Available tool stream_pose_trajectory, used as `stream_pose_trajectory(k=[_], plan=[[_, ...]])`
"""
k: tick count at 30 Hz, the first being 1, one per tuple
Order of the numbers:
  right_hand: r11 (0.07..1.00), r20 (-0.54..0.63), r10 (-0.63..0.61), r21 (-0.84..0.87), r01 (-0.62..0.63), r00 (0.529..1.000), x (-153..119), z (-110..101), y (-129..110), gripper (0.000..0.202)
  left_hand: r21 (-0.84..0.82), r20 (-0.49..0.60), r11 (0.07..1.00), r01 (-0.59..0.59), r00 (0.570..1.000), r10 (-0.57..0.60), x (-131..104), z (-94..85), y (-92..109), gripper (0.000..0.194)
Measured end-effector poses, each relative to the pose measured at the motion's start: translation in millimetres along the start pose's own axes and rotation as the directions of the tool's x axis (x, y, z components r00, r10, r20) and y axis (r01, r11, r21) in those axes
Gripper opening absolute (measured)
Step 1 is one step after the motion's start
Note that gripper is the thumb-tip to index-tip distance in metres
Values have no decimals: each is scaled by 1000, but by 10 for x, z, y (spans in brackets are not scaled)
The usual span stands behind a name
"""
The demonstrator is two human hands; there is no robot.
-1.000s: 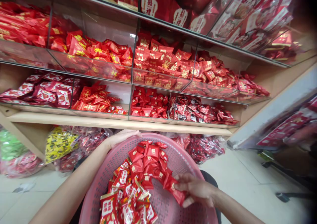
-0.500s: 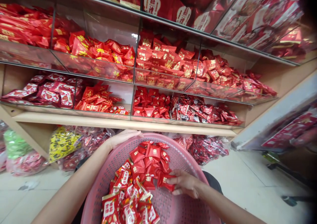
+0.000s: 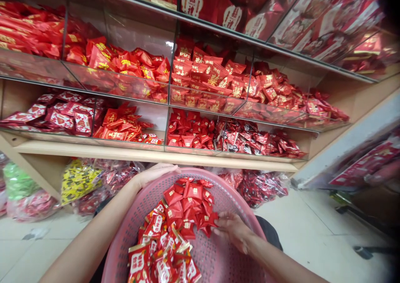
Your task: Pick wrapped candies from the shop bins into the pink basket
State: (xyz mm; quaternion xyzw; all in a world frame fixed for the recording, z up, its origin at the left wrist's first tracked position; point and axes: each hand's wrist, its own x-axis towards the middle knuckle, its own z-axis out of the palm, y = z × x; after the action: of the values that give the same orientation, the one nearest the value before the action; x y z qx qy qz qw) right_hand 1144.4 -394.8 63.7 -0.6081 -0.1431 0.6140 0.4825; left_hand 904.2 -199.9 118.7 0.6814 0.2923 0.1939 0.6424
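Observation:
A pink perforated plastic basket (image 3: 246, 208) is tilted in front of me. My left hand (image 3: 158, 174) grips its far left rim, fingers stretched along the edge. Inside, small red candy packets with gold characters (image 3: 187, 201) are heaped at the far side. Larger red packets with white labels (image 3: 162, 249) lie nearer on the left. My right hand (image 3: 229, 229) is inside the basket at the right of the small packets. Its fingers are apart, with the tips touching or just beside the packet (image 3: 206, 220) at the pile's edge.
Wooden shelves (image 3: 150, 151) with clear-fronted bins of red-wrapped sweets stand ahead. Below them, bagged goods sit on the tiled floor, including a yellow bag (image 3: 79, 181) and a green bag (image 3: 21, 181). A dark object's leg (image 3: 364, 251) shows at the right.
The small red packet that was in my right hand now lies against the pile, slightly further left. My right hand has loosened around it. My left hand stays on the rim.

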Motion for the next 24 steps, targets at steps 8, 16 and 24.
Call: stream_pose_trajectory(k=[8,16,24], plan=[[992,48,-120,-37,122,992,24,-18,109,50,27,-8,1000,-15,1000,16,-20,5,41,39],[663,136,-362,-658,358,922,29,-198,185,34,40,1,999,-15,1000,15,-14,11,28,36],[-260,416,-224,-897,357,881,-417,76,59,25,14,-2,1000,-3,1000,3,-21,13,42,36]])
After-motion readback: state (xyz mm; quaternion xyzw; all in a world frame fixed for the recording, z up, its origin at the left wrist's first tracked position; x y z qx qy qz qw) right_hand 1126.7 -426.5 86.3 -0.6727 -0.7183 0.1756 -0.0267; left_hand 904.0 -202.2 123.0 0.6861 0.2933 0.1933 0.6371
